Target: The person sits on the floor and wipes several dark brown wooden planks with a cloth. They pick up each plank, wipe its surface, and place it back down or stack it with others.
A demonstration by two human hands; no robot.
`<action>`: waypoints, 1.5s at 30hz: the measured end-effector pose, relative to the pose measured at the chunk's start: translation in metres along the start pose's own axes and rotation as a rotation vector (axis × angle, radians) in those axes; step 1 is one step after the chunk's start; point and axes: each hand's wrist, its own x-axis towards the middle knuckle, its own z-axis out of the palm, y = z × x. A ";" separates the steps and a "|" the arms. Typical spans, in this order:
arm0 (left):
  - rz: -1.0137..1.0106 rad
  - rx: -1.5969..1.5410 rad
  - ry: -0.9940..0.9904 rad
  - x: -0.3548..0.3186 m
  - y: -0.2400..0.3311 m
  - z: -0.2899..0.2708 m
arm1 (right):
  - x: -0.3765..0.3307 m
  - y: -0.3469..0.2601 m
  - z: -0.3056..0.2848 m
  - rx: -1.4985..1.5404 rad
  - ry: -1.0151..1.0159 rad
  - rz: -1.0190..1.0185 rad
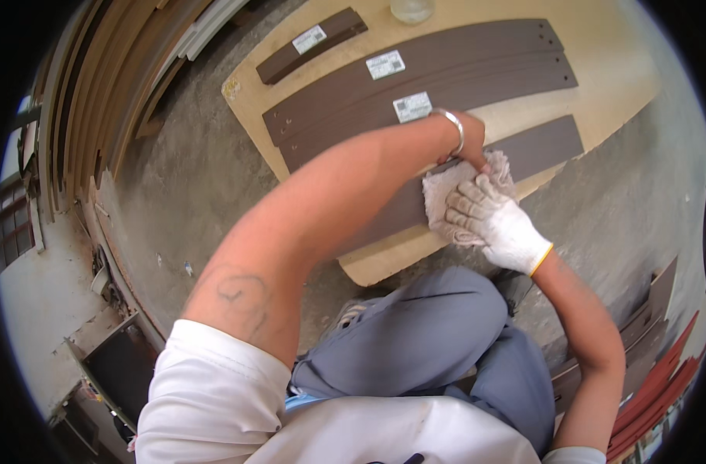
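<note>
Our gloved right hand (501, 224) lies flat, fingers extended, on a pale cloth (438, 189) at the centre-right; our bare left hand (469, 139) curls at the cloth's upper edge, and whether it grips anything we cannot tell. Beneath the cloth is the nearest brown board (542, 147), slanting across the bench (615, 66). We judge its wiping under way, not finished. Beyond, the labelled boards (484, 58) at upper centre and the short brown piece (322, 42) at upper left lie untouched; whether they are already wiped, we cannot tell.
</note>
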 end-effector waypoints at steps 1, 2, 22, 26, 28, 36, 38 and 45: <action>-0.041 -0.064 -0.034 0.003 -0.002 -0.001 | 0.005 -0.003 -0.001 0.017 -0.010 0.002; -0.223 -0.172 -0.092 0.006 0.008 -0.007 | 0.007 -0.004 0.001 0.062 -0.017 -0.045; 0.066 -0.152 0.905 -0.037 0.019 0.044 | 0.141 -0.028 0.055 0.036 -0.035 -0.302; 0.283 -0.380 1.059 -0.162 0.017 0.147 | 0.140 -0.005 0.037 -0.025 -0.041 -0.327; 0.201 -0.426 0.593 -0.185 0.024 0.188 | 0.148 -0.011 0.023 -0.014 -0.087 -0.340; 0.233 -0.232 1.269 -0.004 0.045 0.195 | 0.162 -0.017 0.007 0.041 -0.319 -0.226; 0.164 -0.154 1.394 0.014 0.030 0.192 | 0.162 -0.023 0.013 -0.088 -0.263 -0.377; 0.088 0.067 1.138 -0.005 0.026 0.181 | 0.205 -0.081 0.064 0.148 0.036 -0.440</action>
